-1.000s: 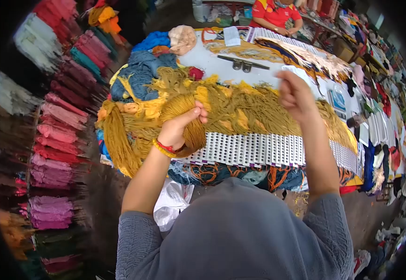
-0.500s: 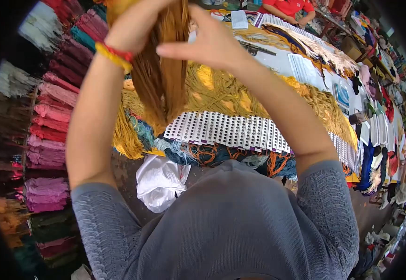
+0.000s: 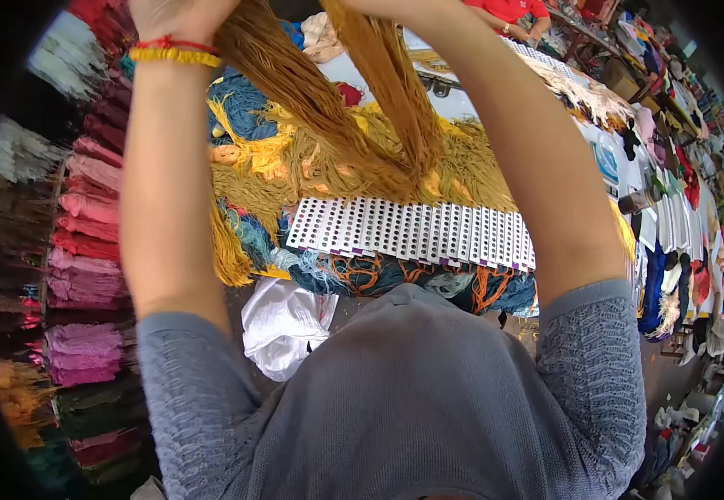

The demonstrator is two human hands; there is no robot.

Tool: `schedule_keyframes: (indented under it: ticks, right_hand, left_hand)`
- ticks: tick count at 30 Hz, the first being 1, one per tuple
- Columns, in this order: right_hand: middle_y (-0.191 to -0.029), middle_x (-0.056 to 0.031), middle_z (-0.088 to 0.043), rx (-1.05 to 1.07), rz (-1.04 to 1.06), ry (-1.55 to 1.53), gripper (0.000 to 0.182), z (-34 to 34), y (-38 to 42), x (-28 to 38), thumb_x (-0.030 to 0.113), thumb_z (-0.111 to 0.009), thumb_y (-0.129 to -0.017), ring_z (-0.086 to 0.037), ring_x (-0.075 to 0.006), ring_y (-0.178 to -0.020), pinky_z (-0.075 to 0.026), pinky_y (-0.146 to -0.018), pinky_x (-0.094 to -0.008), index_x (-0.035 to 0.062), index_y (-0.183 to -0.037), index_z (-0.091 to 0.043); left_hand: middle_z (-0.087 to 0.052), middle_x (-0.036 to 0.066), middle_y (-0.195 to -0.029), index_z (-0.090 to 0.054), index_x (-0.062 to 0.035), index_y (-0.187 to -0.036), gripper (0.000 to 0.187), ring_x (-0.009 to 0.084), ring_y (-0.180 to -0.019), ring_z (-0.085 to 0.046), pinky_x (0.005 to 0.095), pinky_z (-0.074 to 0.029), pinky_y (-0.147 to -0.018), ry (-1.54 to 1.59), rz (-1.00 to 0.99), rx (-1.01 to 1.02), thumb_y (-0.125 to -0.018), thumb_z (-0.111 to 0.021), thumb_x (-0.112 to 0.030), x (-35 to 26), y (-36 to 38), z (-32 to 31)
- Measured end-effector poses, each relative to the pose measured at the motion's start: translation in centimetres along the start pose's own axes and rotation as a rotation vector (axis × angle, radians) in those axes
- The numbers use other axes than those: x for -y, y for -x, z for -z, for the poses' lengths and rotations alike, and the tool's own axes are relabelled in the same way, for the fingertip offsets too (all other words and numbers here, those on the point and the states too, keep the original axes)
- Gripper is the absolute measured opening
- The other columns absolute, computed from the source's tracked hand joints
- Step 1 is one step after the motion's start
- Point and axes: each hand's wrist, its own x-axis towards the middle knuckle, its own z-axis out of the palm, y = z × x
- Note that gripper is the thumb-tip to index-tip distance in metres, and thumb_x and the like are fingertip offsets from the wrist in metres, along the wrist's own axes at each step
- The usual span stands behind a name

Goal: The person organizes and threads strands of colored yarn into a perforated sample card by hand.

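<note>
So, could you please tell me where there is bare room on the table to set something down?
The white tabletop shows bare between the dark object and the olive-yellow yarn. Another patch, seen between the two lengths of the hanging skein, lies between the peach yarn and red bundle. The near side is crowded with olive-yellow yarn and overlapping punched cards.

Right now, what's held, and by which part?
Ochre yarn skein, by its upper ends, one at the left hand, one at the right hand; exact grip cut off by the frame.

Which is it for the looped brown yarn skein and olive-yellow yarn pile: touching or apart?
Cannot tell: the head view shows the skein overlapping the pile, hiding any gap.
</note>
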Motion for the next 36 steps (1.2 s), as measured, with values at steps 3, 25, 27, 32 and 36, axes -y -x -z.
schedule_keyframes:
  ticks: [3, 25, 27, 32, 36]
  right_hand:
    - [-0.077, -0.0221, -0.059, 0.028, -0.004, 0.023, 0.029, -0.7, 1.3, -0.9, 0.019, -0.054, -0.065, -0.060, -0.0319, -0.074, -0.046, -0.068, -0.0359, -0.0010, -0.085, -0.058]
    - [-0.052, 0.0011, -0.050, -0.180, -0.635, -0.258, 0.016, 11.9, 1.7, -5.1, 0.012, -0.048, -0.081, -0.044, -0.0059, -0.043, -0.032, -0.039, -0.0188, 0.0050, -0.069, -0.055]
    - [-0.051, 0.0010, -0.049, 0.264, -0.736, -1.066, 0.014, 13.6, 1.2, -8.4, 0.012, -0.050, -0.080, -0.041, -0.0055, -0.041, -0.030, -0.037, -0.0188, 0.0052, -0.070, -0.055]
    - [-0.067, -0.0014, -0.055, 0.101, -0.566, -0.051, 0.017, 5.4, 5.1, -4.8, 0.021, -0.055, -0.077, -0.044, -0.0073, -0.049, -0.034, -0.045, -0.0212, 0.0034, -0.078, -0.057]
    - [-0.062, 0.0009, -0.053, 0.465, -0.298, -0.189, 0.021, 0.6, 12.7, -5.1, 0.023, -0.050, -0.084, -0.051, -0.0060, -0.055, -0.042, -0.055, -0.0237, 0.0047, -0.082, -0.061]
  left_hand:
    - [-0.059, 0.013, -0.086, -0.053, 0.0050, -0.093, 0.047, 0.0278, -0.087, -0.055, 0.0410, -0.039, -0.086, 0.330, -0.175, -0.246, -0.079, -0.052, -0.039, 1.7, 1.1, 0.5]
    - [-0.037, -0.002, -0.058, -0.048, 0.0044, -0.104, 0.036, 0.0088, -0.050, -0.039, 0.0276, -0.042, -0.061, 0.176, 0.626, -0.415, -0.083, -0.049, -0.024, 9.5, 18.7, 0.2]
    - [-0.039, 0.000, -0.060, -0.048, 0.0042, -0.106, 0.036, 0.0097, -0.051, -0.040, 0.0281, -0.043, -0.062, 0.228, 0.669, -0.387, -0.082, -0.049, -0.023, 10.9, 18.7, -1.4]
    - [-0.052, 0.007, -0.086, -0.040, 0.0035, -0.118, 0.050, 0.0164, -0.075, -0.051, 0.0305, -0.044, -0.071, 0.501, 0.742, -0.359, -0.083, -0.048, -0.031, 14.7, 18.0, -5.0]
    - [-0.054, 0.009, -0.104, -0.036, 0.0001, -0.123, 0.051, 0.0168, -0.091, -0.053, 0.0311, -0.044, -0.079, 0.695, 0.643, -0.446, -0.087, -0.042, -0.035, 16.2, 17.1, -6.6]
